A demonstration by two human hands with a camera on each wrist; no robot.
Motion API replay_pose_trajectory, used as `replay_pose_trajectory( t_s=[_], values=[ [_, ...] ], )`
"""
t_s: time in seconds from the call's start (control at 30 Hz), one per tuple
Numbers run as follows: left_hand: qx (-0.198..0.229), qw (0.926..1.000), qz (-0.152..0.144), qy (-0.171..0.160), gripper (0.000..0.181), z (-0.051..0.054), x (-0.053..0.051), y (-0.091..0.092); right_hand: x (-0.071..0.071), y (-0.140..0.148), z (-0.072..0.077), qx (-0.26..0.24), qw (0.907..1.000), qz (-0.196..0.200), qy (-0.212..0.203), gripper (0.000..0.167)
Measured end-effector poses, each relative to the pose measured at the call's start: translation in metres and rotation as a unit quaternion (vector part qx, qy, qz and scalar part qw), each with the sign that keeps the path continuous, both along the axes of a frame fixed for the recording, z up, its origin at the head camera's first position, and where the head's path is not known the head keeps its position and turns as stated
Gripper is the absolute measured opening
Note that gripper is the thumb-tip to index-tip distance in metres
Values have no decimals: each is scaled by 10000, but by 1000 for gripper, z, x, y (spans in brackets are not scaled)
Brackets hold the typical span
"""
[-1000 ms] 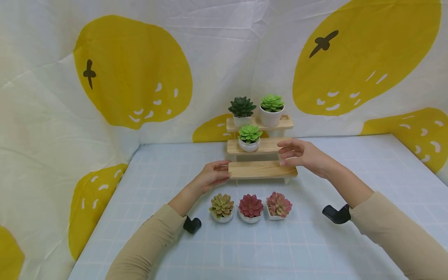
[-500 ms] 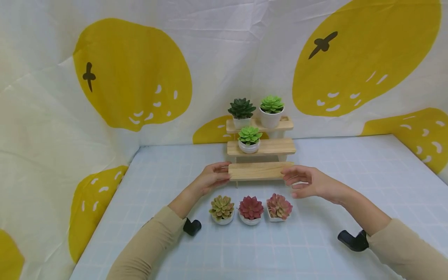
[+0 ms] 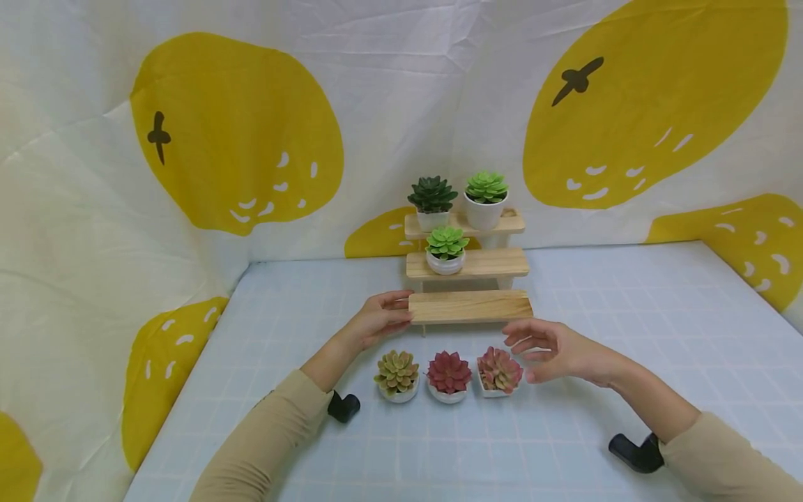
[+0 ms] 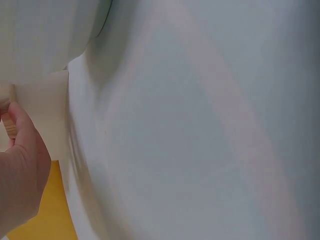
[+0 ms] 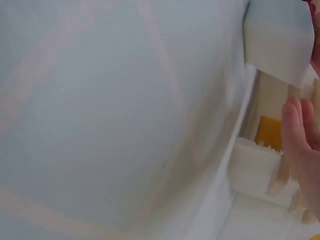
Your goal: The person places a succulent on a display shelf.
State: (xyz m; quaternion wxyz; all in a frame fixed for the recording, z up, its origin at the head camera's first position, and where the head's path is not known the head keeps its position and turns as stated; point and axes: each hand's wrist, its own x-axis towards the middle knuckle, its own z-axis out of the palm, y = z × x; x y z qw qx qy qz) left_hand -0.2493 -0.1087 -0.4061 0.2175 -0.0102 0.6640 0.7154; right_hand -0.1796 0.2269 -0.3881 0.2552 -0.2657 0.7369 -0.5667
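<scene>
A three-tier wooden shelf stand [image 3: 470, 307] stands at the back of the table in the head view. At the left end of its lowest board, my left hand [image 3: 373, 322] pinches the wood between thumb and fingers; the left wrist view shows this hand [image 4: 22, 170] on the board's edge. Just right of a pink succulent [image 3: 499, 369] in a square white pot, my right hand [image 3: 567, 354] holds nothing, its fingers loosely bent and thumb apart. That white pot [image 5: 280, 42] appears near the fingertips in the right wrist view. A dark red succulent [image 3: 449, 373] and a yellow-green succulent [image 3: 397, 373] stand left of it.
On the top board are a dark green succulent [image 3: 433, 195] and a bright green one [image 3: 486, 199] in white pots. Another green succulent [image 3: 446, 247] sits on the middle board. A white cloth [image 3: 401, 104] printed with yellow fruit hangs behind the table.
My right hand has come down and toward me from the stand's right end, to beside the pink succulent. The left hand has stayed on the lowest board.
</scene>
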Motion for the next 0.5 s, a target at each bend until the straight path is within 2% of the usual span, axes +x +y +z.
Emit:
replay_pose_trajectory(
  t_s=[0.27, 0.5],
  values=[
    [-10, 10000, -19, 9, 50, 0, 0, -1, 1, -4, -9, 71, 9997, 125, -182, 69],
    [-44, 10000, 1, -18, 50, 0, 0, -1, 2, -9, -14, 295, 9995, 88, -86, 71]
  ],
)
